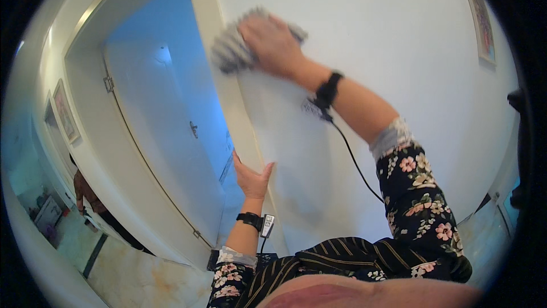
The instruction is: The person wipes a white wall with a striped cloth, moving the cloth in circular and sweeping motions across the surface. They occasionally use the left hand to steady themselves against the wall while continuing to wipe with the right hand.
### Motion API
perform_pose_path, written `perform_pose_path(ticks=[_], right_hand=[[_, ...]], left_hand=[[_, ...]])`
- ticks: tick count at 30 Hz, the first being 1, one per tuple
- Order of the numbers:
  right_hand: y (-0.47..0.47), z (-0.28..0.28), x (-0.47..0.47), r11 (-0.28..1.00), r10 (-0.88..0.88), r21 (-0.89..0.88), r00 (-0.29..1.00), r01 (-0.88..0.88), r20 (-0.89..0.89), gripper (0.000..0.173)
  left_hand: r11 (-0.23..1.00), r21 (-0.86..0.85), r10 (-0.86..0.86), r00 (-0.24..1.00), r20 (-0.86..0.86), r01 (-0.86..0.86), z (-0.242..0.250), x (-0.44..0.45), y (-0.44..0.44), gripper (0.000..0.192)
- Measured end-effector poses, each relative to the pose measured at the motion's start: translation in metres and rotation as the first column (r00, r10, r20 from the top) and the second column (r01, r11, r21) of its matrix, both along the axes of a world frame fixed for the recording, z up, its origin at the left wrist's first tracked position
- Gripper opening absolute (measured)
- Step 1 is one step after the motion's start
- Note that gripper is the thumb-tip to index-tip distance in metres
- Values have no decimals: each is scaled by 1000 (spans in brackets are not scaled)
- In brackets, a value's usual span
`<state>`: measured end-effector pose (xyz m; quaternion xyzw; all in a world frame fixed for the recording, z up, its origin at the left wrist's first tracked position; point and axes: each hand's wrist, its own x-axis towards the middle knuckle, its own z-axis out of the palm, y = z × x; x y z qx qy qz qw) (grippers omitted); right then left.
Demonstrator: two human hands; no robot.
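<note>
My right hand presses a grey striped cloth against the white wall and the edge of the door frame. Hand and cloth are blurred. Lower down, my left hand rests on the cream door frame, thumb spread apart from the fingers and nothing held; its fingers partly pass behind the frame's edge. Each wrist bears a black strap with a small device and a cable.
A white door with a metal handle stands open inside the doorway at left. Framed pictures hang on the right wall and the left wall. Another person stands at far left.
</note>
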<state>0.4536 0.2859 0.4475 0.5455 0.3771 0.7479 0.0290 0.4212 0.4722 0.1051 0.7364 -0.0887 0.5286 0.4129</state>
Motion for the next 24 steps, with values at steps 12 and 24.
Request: perform_pose_path(ticks=[12, 24], right_hand=[[27, 236, -9, 904, -75, 419, 996, 88, -48, 59], [12, 26, -2, 982, -51, 185, 998, 46, 22, 65]], left_hand=[[995, -9, -98, 991, 92, 99, 30, -16, -29, 106], [997, 25, 79, 997, -21, -79, 5, 2, -19, 108]])
